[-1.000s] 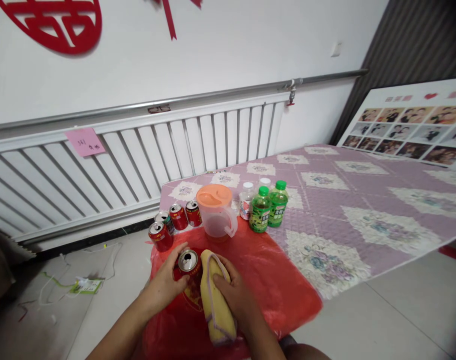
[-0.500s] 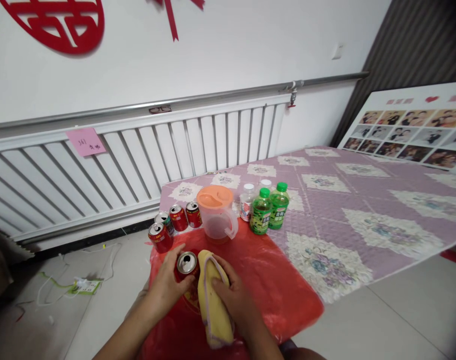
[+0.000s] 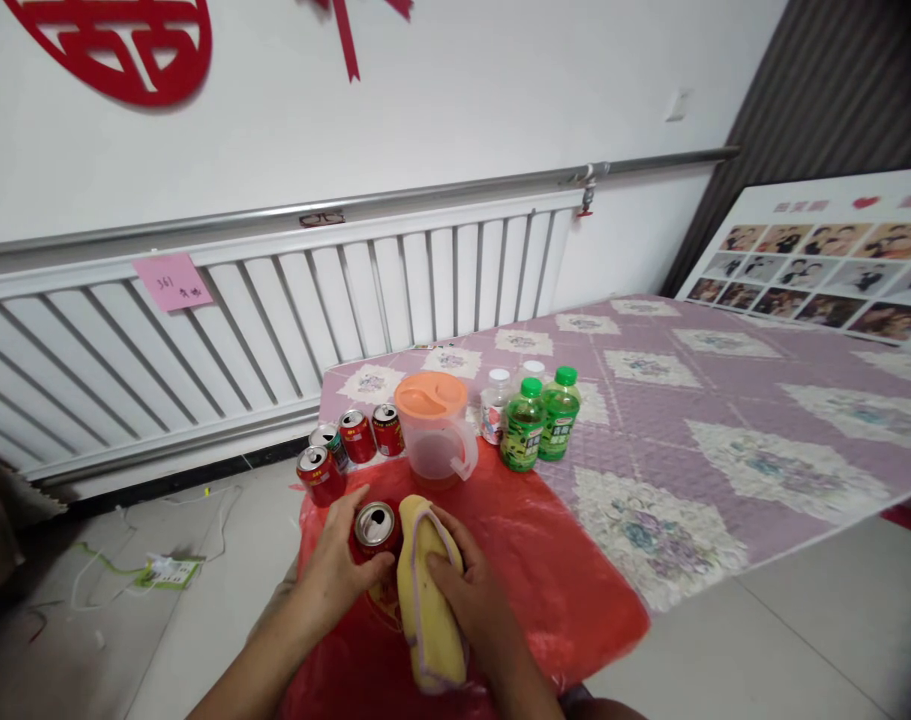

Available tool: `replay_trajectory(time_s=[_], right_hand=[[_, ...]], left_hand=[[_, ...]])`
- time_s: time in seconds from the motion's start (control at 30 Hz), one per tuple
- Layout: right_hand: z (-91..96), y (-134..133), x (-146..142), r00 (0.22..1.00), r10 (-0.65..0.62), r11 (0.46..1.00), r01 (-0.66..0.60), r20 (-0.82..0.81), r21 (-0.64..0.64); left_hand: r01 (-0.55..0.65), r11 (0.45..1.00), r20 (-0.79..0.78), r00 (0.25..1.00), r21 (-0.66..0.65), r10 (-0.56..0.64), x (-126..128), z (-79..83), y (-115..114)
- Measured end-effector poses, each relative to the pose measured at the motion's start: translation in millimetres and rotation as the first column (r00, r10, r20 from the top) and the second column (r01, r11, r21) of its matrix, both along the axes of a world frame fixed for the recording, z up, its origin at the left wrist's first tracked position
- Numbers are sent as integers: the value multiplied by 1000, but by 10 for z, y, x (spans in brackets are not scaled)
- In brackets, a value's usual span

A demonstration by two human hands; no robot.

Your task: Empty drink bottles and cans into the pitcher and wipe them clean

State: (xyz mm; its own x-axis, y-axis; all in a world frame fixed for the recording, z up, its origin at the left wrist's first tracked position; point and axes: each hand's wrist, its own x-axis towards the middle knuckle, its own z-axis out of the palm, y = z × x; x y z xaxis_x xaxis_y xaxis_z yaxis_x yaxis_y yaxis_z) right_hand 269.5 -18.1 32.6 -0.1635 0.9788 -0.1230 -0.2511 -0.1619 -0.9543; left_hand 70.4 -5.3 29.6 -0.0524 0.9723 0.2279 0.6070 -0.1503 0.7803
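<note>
My left hand (image 3: 344, 560) is wrapped round an opened red drink can (image 3: 376, 530), which stands upright over the red plastic sheet (image 3: 530, 570). In my right hand (image 3: 466, 570) is a folded yellow cloth (image 3: 429, 610) with a pale purple edge, gripped with the thumb on top. The cloth is close against the right side of the can; whether they touch I cannot tell. Just beyond both hands stands a clear plastic pitcher (image 3: 432, 445) with an orange lid, and a little liquid shows at its bottom.
Several opened cans (image 3: 357, 437) stand left of the pitcher. To its right are two green-capped bottles (image 3: 522, 430) and two white-capped bottles (image 3: 494, 405). A purple floral cloth (image 3: 650, 410) covers the table. A white radiator (image 3: 275, 310) runs behind, and a photo board (image 3: 822, 265) leans at the right.
Almost nothing differs. The yellow cloth and my right hand have shifted very slightly, while my left hand keeps its hold on the can.
</note>
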Motion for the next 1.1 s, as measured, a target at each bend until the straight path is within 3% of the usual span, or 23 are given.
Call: replay_trajectory(time_s=[0.17, 0.47, 0.77, 1.1], right_hand=[[-9, 12, -8, 999, 16, 1000, -15, 36, -21], [23, 30, -16, 998, 14, 999, -12, 63, -37], [19, -14, -5, 1000, 21, 1000, -21, 3, -1], [-51, 52, -13, 993, 25, 999, -19, 112, -50]], left_hand=[[-23, 1000, -2, 1000, -7, 23, 1, -50, 33], [130, 985, 49, 991, -115, -125, -30, 102, 0], [-27, 999, 23, 999, -40, 28, 5, -43, 38], [171, 976, 105, 982, -137, -157, -5, 106, 21]])
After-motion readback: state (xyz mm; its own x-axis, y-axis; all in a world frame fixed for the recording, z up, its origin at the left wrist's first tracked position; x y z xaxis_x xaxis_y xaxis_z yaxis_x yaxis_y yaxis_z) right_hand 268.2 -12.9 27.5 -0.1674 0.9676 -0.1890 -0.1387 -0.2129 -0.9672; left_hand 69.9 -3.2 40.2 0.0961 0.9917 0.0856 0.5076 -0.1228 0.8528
